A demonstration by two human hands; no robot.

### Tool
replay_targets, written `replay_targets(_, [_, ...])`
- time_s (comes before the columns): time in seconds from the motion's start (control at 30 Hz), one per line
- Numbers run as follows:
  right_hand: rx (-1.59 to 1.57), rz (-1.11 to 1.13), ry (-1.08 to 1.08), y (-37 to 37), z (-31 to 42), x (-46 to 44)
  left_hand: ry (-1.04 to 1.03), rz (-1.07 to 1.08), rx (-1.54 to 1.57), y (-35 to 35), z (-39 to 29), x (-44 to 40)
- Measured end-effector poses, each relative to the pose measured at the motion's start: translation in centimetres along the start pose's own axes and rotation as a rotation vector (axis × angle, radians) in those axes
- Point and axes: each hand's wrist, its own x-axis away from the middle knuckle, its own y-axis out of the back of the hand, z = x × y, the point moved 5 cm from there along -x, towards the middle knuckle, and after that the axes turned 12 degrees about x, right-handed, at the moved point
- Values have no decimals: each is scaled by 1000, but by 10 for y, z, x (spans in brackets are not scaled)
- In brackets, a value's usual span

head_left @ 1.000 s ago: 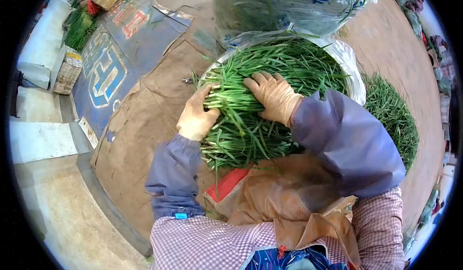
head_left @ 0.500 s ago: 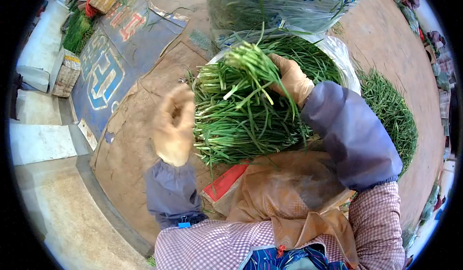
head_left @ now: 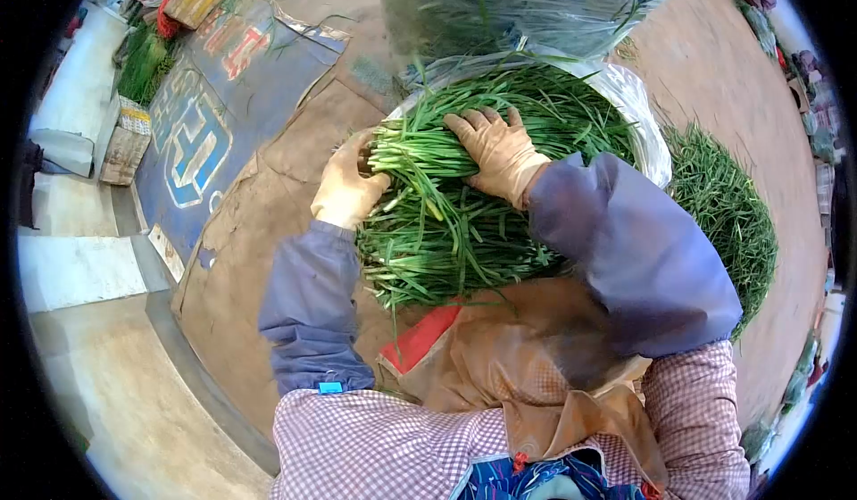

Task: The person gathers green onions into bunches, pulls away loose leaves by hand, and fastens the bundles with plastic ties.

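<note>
A bunch of garlic chives (head_left: 412,150) with pale cut ends pointing left lies on top of a larger pile of chives (head_left: 446,259). My right hand (head_left: 500,152), in a tan glove, rests across the bunch with fingers spread and thumb lower down. At the pale ends, my left hand (head_left: 348,187), also gloved, is cupped with thumb and fingers apart, touching the stalk ends; some of its fingertips are hidden. Around the far and right sides of the pile runs a clear plastic bag (head_left: 650,134).
Beyond stands a printed plastic bag (head_left: 500,13) filled with greens. Loose chives (head_left: 723,214) are heaped on the right. A brown apron (head_left: 518,339) covers my lap, beside a red strip (head_left: 424,335). A blue printed sheet (head_left: 241,89) and a box (head_left: 127,143) are on the left.
My right hand has lowered the raised bunch onto the pile and spread over it. My left hand has moved up and right, from beside the pile to the stalk ends.
</note>
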Motion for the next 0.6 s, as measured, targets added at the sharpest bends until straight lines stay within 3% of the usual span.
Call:
replay_targets(0.03, [14, 71, 15, -7, -3, -4, 42, 18, 112, -1, 9, -3])
replay_targets(0.1, [41, 218, 51, -8, -7, -15, -79, 37, 276, -2, 14, -8])
replay_targets(0.23, [-261, 100, -40, -15, -29, -25, -133, -27, 504, 6, 9, -2])
replay_targets(0.33, [-795, 31, -148, -21, -60, -27, -178, -253, 479, 23, -10, 18])
replay_targets(0.43, [-1252, -15, -261, -19, -81, -22, -258, -345, 336, 34, -30, 49])
replay_targets(0.5, [-1222, 55, -311, -10, -99, -18, -122, -256, 237, 16, -39, 70])
replay_targets(0.6, [-1285, -36, -202, -6, -118, -11, -248, -10, 134, -37, -58, 88])
